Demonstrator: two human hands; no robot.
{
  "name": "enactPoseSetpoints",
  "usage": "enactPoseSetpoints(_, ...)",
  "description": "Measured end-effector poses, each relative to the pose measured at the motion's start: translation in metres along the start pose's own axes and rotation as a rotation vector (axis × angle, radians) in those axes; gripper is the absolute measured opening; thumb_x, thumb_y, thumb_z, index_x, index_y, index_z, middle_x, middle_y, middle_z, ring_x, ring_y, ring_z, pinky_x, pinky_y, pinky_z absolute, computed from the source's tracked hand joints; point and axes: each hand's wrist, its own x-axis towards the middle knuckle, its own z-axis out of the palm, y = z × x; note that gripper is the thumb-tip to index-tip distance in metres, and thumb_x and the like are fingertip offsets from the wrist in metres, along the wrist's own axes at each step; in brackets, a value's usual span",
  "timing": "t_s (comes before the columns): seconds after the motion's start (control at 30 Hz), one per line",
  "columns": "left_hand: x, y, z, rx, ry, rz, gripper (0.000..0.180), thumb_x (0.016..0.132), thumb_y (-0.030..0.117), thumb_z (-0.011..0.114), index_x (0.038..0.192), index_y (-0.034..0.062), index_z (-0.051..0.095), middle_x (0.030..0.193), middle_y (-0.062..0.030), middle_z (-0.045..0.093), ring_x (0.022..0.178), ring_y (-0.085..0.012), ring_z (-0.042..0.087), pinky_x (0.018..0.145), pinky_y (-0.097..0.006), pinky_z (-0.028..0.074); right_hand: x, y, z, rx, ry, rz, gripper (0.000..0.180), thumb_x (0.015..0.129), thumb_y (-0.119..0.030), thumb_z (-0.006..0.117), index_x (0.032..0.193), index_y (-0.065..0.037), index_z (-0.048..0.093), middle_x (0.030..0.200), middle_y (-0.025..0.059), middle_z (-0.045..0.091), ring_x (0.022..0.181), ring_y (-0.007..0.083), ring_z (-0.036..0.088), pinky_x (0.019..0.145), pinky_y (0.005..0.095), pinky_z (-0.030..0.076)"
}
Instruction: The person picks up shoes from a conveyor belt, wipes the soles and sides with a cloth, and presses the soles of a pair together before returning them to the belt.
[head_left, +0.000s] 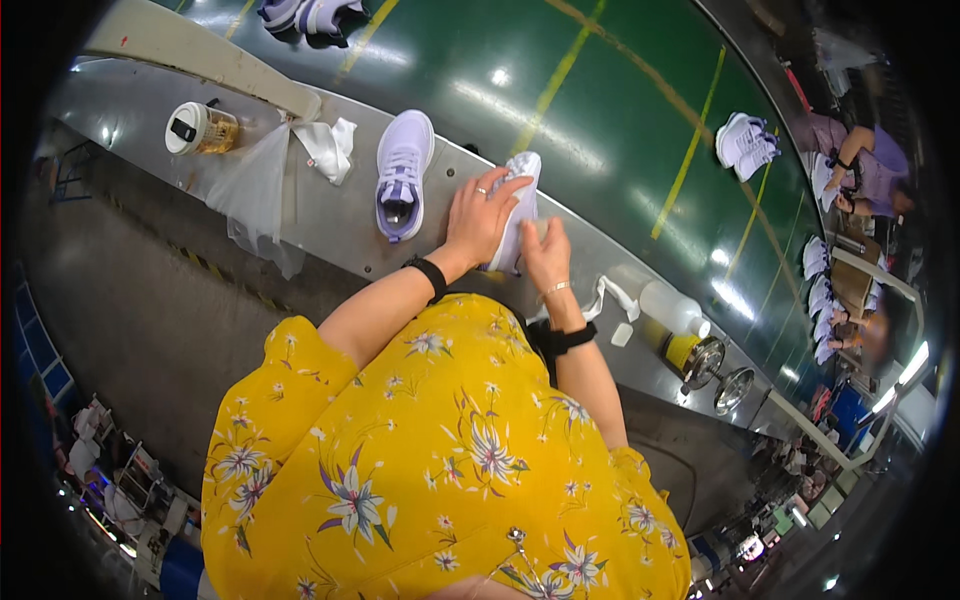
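Fingers [505,190] of the left hand [478,218] lie spread and curved over a white fabric sneaker [516,205], pressing it on the grey metal ledge [330,225]. Her right hand [546,258] closes around the sneaker's near end, fingers bent on it.

From the head view, a second white-and-lilac sneaker [402,175] stands just to the left, apart. I think the held shoe could slide toward the green conveyor belt [600,110] behind if the grip loosens. To the right, a white plastic bottle [672,308] stands near; open room is mostly left.
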Motion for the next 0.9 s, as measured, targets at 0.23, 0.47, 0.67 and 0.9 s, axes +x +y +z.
enactPoseSetpoints(0.23, 0.002, 0.005, 0.002, -0.005, 0.000, 0.007, 0.037, 0.099, 0.021, 0.058, 0.135, 0.0294, 0.063, 0.134, -0.0078, 0.059, 0.110, -0.0342, 0.058, 0.095, -0.048, 0.045, 0.029, 0.018, -0.009, 0.158, -0.027, 0.172, 0.036, 0.094, -0.029, 0.071, 0.090, 0.001, 0.052, 0.068, 0.0150, 0.062, 0.063, 0.0250, 0.062, 0.060, 0.0425, 0.049)
enactPoseSetpoints(0.47, 0.001, 0.005, 0.000, -0.011, -0.061, -0.013, 0.037, 0.099, 0.019, 0.056, 0.135, 0.0260, 0.063, 0.135, -0.0093, 0.058, 0.117, -0.0356, 0.057, 0.099, -0.048, 0.045, -0.002, 0.013, -0.016, 0.207, -0.416, 0.210, 0.036, 0.094, -0.030, 0.071, 0.092, 0.000, 0.052, 0.070, 0.0202, 0.063, 0.060, 0.0268, 0.063, 0.056, 0.0415, 0.049)
enactPoseSetpoints(0.67, 0.008, 0.009, -0.004, -0.010, -0.053, -0.006, 0.037, 0.100, 0.019, 0.056, 0.135, 0.0253, 0.063, 0.134, -0.0094, 0.058, 0.118, -0.0353, 0.057, 0.099, -0.047, 0.045, -0.004, -0.006, -0.009, -0.016, -0.188, 0.005, 0.034, 0.095, -0.031, 0.069, 0.102, 0.000, 0.055, 0.072, 0.0164, 0.064, 0.064, 0.0214, 0.065, 0.056, 0.0384, 0.050)
enactPoseSetpoints(0.9, 0.006, 0.005, -0.005, -0.092, -0.099, -0.051, 0.037, 0.100, 0.016, 0.052, 0.136, 0.0224, 0.061, 0.135, -0.0135, 0.057, 0.120, -0.0380, 0.055, 0.103, -0.049, 0.044, -0.030, 0.024, -0.024, 0.341, -0.250, 0.273, 0.017, 0.100, -0.025, 0.066, 0.104, -0.010, 0.059, 0.074, -0.0043, 0.058, 0.054, 0.0045, 0.048, 0.045, 0.0236, 0.036)
